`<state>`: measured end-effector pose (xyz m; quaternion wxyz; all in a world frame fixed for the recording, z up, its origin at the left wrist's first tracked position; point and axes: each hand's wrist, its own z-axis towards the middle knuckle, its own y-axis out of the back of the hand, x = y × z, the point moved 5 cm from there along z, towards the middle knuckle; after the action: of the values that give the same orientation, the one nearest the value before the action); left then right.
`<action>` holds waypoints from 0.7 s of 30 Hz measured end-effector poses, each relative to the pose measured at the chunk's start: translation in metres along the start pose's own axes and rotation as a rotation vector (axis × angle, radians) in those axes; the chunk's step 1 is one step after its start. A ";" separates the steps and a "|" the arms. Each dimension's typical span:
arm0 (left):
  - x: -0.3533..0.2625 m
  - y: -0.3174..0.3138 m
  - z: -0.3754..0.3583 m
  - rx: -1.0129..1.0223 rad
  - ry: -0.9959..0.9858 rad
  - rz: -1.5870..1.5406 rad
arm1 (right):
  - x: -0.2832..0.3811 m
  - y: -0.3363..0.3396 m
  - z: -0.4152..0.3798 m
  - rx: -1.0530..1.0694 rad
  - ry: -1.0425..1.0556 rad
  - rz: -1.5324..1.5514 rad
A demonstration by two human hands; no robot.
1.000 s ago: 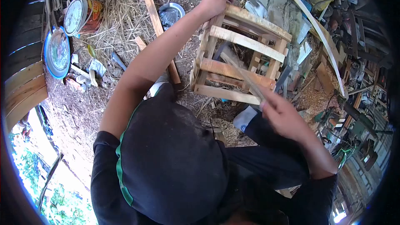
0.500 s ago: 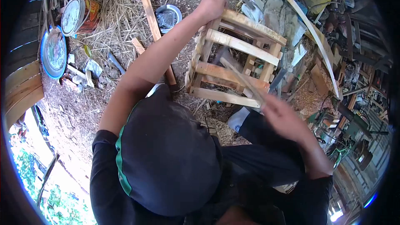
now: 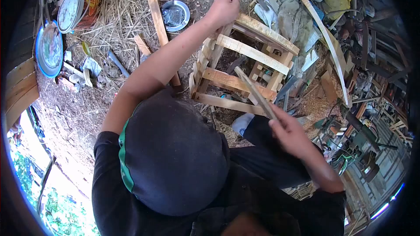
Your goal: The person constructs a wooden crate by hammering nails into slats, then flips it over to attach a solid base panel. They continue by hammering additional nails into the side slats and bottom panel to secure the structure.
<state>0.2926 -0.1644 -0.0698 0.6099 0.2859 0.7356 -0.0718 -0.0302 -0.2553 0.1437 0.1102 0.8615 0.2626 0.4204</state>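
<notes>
A wooden frame [image 3: 251, 55] of pale slats and posts, like a small stool or crate, stands on the ground in front of me. My left hand [image 3: 225, 9] is closed at its far left corner, knuckles up, the fingertips mostly hidden. In my right hand [image 3: 291, 133] is a hammer [image 3: 258, 92], its wooden handle slanting up over the near slats. The dark head of the hammer overlaps the opening between two slats. My right fingers wrap around the lower end of the handle, close to the frame's near right corner.
Straw and wood shavings cover the ground. A metal bowl [image 3: 175, 16] sits beyond my left forearm, near a long board [image 3: 155, 8]. Farther left are a paint can [image 3: 89, 8] and a blue-rimmed basin [image 3: 49, 50]. A curved wood strip [image 3: 326, 39] and scrap lie right.
My right hand has moved slightly back toward my body with the hammer, which is less blurred now. My left hand stays at the frame's corner. The whole view has shifted a little.
</notes>
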 end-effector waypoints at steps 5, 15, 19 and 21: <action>0.005 -0.001 0.004 -0.017 -0.007 0.058 | 0.048 0.094 0.004 -0.301 -0.442 0.541; 0.000 0.001 0.002 -0.040 0.052 0.100 | 0.039 0.081 0.010 0.005 -0.569 0.283; -0.001 0.002 -0.001 -0.062 0.017 0.048 | 0.050 0.078 0.018 -0.309 -0.370 0.668; -0.001 0.001 -0.002 -0.083 0.024 0.043 | -0.002 0.029 0.000 -0.441 -0.091 -0.202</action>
<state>0.2915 -0.1634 -0.0682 0.6139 0.2768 0.7389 -0.0245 -0.0205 -0.2808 0.1541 0.3488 0.8040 0.2442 0.4150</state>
